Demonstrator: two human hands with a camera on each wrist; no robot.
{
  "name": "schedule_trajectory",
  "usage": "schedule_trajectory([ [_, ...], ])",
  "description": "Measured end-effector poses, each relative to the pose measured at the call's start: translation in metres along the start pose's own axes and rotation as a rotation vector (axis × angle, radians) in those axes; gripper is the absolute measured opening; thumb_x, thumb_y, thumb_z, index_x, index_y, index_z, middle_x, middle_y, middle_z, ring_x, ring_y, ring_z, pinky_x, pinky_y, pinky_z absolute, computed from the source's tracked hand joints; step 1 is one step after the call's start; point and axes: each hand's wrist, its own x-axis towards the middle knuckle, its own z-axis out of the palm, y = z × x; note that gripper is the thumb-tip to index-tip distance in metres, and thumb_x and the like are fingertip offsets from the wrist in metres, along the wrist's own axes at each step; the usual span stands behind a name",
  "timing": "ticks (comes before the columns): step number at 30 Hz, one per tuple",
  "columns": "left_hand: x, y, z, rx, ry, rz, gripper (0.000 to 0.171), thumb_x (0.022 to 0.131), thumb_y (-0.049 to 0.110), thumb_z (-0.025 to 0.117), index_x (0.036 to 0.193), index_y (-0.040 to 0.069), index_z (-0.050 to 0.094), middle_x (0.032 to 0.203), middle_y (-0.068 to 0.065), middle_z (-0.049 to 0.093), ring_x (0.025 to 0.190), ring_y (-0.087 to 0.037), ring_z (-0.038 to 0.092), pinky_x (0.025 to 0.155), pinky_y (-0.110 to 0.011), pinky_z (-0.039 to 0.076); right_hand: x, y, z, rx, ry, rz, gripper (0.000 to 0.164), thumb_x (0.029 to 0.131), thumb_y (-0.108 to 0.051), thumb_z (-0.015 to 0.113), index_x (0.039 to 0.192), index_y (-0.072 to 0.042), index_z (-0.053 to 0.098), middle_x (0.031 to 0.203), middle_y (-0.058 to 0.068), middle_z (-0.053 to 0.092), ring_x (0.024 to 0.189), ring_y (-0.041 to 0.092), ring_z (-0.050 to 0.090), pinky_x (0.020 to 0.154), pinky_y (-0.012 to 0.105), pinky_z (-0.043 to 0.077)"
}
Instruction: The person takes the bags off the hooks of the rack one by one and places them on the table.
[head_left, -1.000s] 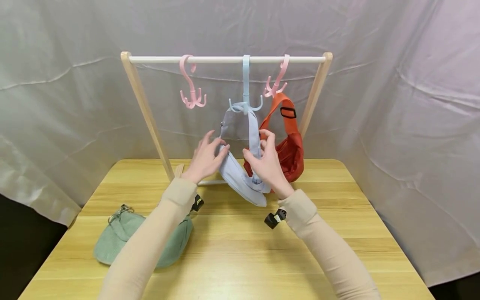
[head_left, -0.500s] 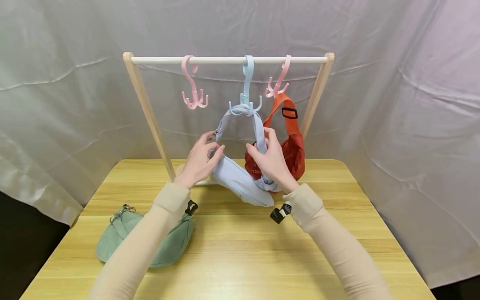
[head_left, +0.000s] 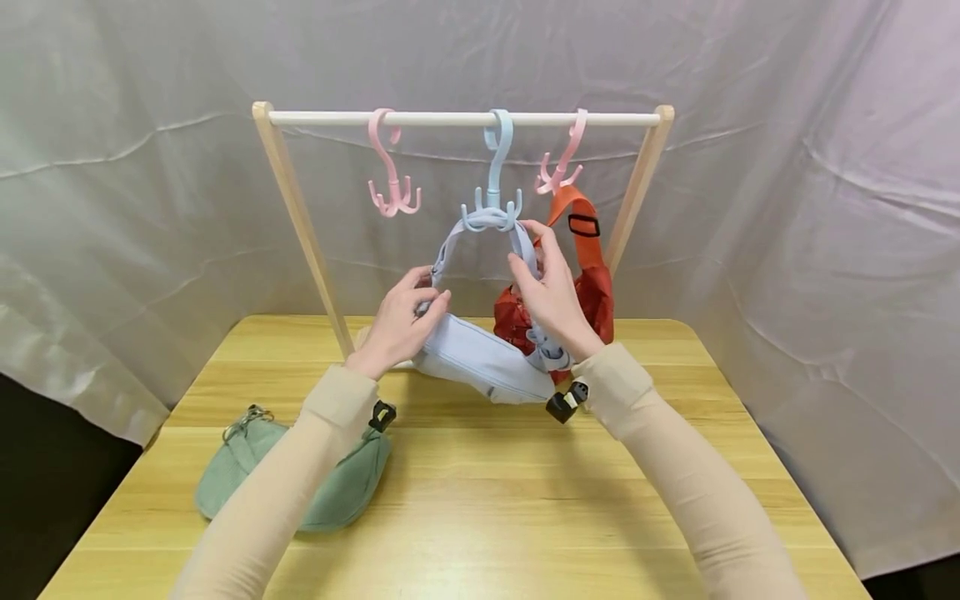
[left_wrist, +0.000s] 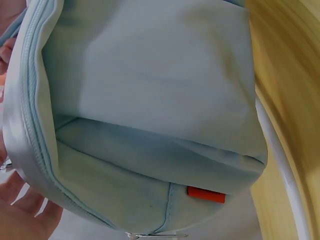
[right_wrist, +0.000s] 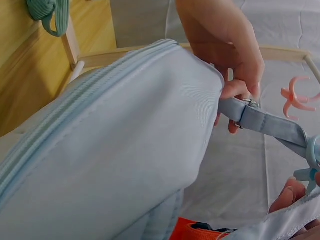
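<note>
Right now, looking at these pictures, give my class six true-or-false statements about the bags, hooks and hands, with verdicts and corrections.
1. The strap of the pale blue bag is on the blue hook. True.
2. The green bag hangs on a hook. False: it lies on the table.
3. The right hand's fingers are at the pale blue bag's strap. True.
4. The left hand's fingers are on the green bag. False: they are at one end of the pale blue bag.
5. Both pink hooks carry bags. False: the red bag hangs from one; the other is bare.
6. Three hooks hang from the white bar. True.
</note>
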Motion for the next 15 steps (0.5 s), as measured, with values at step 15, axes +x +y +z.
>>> schedule_trajectory([
  [15, 0.007, 0.01, 0.003, -0.472, 0.018, -0.086, 0.042, 0.105, 0.015, 0.048, 0.072, -0.008, 0.061, 0.126, -0.022, 0.064, 0.113, -0.036, 0.067, 0.101, -0.033, 0.047, 0.021, -0.009, 0.006, -0.036, 0.095, -0.077, 0.031, 0.104, -0.033, 0.055, 0.124, -0.01, 0.062, 0.068, 0.008, 0.053, 0.056, 0.015, 0.049, 0.057, 0.027, 0.039],
])
